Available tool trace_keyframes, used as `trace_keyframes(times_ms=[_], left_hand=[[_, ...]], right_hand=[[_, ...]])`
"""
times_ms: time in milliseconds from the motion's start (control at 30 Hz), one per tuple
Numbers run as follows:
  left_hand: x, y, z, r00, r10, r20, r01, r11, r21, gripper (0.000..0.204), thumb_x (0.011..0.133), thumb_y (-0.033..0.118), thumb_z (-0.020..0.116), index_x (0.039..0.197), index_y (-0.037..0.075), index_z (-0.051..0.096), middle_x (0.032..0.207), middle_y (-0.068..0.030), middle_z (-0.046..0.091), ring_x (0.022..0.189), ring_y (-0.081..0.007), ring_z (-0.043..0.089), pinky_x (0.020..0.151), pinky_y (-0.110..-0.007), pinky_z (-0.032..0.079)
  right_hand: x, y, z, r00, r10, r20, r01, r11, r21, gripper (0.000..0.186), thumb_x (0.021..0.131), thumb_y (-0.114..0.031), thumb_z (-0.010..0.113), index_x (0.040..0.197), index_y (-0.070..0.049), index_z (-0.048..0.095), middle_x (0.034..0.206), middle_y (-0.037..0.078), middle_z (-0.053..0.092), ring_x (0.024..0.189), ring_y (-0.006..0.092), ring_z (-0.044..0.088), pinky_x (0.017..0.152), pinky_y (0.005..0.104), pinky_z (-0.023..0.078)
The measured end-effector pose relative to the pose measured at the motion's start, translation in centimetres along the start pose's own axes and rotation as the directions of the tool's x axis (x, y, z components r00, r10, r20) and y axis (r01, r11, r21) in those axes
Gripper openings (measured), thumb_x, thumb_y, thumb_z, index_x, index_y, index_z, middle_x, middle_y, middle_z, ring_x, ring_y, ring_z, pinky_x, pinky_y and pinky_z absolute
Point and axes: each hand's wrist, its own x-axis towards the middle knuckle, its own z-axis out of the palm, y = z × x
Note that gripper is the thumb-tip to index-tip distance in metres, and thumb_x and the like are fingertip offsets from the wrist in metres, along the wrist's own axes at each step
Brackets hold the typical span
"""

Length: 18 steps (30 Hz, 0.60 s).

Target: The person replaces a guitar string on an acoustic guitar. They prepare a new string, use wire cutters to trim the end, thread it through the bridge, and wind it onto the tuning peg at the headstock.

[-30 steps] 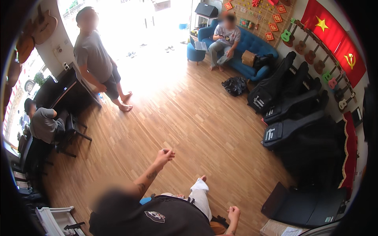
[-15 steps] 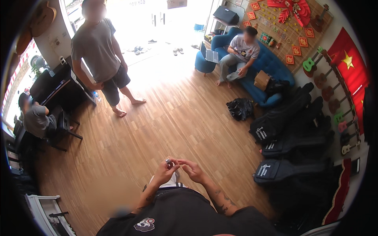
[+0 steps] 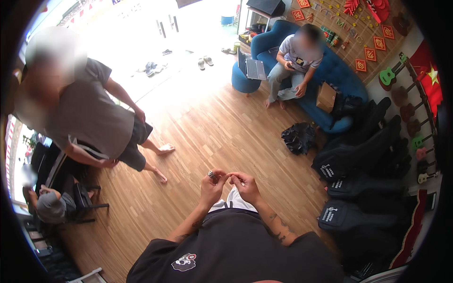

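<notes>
In front of my waist, both hands meet at the fingertips above the wooden floor (image 3: 207,137). My left hand (image 3: 213,189) is closed in a pinch, with a chunky silver ring (image 3: 211,174) on one finger. Against it, my right hand (image 3: 246,188) also has its fingers curled and pressed together. Whatever lies between the fingertips, if anything, is too small to make out. Below the hands show my white trousers (image 3: 236,200) and dark T-shirt (image 3: 240,245).
A standing person (image 3: 99,108) is at the left, near a seated person (image 3: 54,205). Another person (image 3: 297,59) sits on a blue sofa (image 3: 342,75) beside a laptop (image 3: 255,69). A black plastic bag (image 3: 298,137) and several black guitar bags (image 3: 337,214) lie on the right.
My view has shifted, and the standing person appears closer and leans more. My right fingers, straighter before, are now bent into a pinch against my left fingertips.
</notes>
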Motion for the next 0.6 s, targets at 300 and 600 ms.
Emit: trace_keyframes(times_ms=[300,600], left_hand=[[30.9,2.5,-3.0,0.993,-0.064,-0.104,0.081,0.982,0.171,0.011,0.096,0.01,0.064,0.098,-0.001,0.063,0.081,-0.0046,0.066,0.07,-0.0086,0.06,0.06,-0.022,0.047],[59.5,3.0,-10.7,0.942,-0.109,-0.316,0.139,0.987,0.075,0.009,0.096,0.009,0.063,0.095,0.002,0.058,0.081,-0.0022,0.061,0.07,-0.0081,0.058,0.062,-0.023,0.048]], right_hand=[[34.5,-0.9,-2.0,0.952,0.076,0.296,-0.089,0.996,0.032,0.027,0.099,-0.018,0.057,0.113,0.004,0.066,0.096,0.013,0.073,0.089,0.0149,0.069,0.081,0.0291,0.054],[68.7,-3.2,-1.4,0.855,0.065,0.514,0.042,0.98,-0.195,0.037,0.099,-0.028,0.059,0.118,0.003,0.063,0.106,0.019,0.071,0.098,0.0268,0.068,0.087,0.0365,0.053]])
